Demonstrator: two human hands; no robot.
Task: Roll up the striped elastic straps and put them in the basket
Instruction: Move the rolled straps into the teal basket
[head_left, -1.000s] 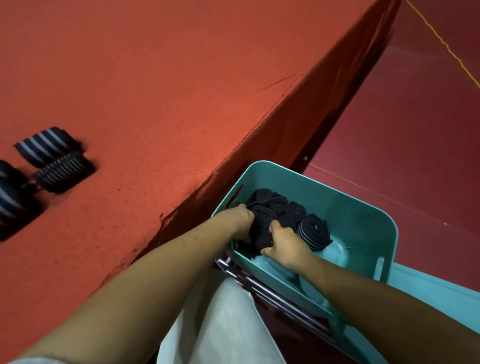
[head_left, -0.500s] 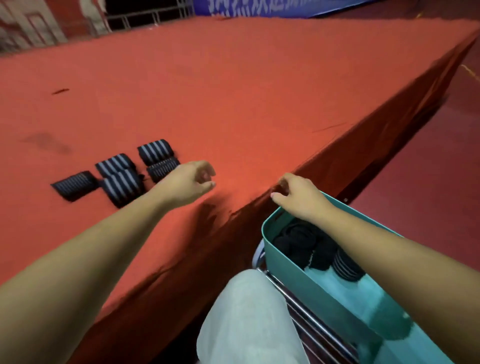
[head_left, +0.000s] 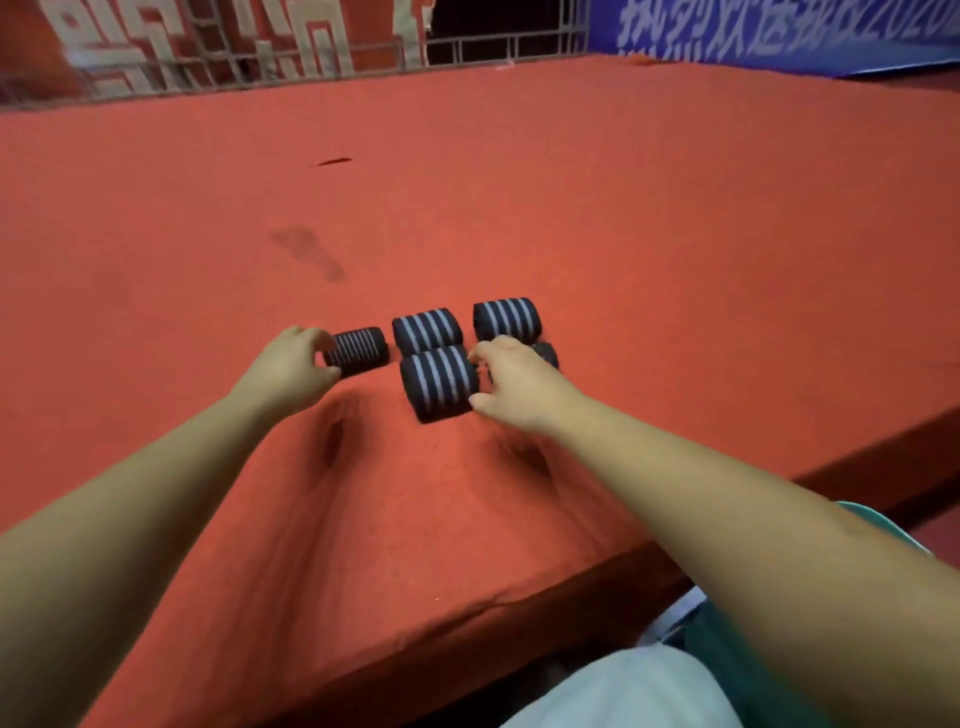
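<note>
Nearest, a sliver of the teal basket (head_left: 878, 525) at lower right, below the table (head_left: 571, 208) edge, contents out of view. Farther on, left grip (head_left: 288, 366) curled round the end of the fine-striped roll (head_left: 358, 349), seemingly pinching it. Right grip (head_left: 514, 387) half spread, thumb by the nearest roll (head_left: 439, 382), fingers over a partly hidden roll (head_left: 545, 353), not plainly closed on either. Beyond, a middle roll (head_left: 427, 328) and a far roll (head_left: 506, 318) side by side. Rolling apparently finished for these five; none yet lifted, so carrying to the basket left to do.
</note>
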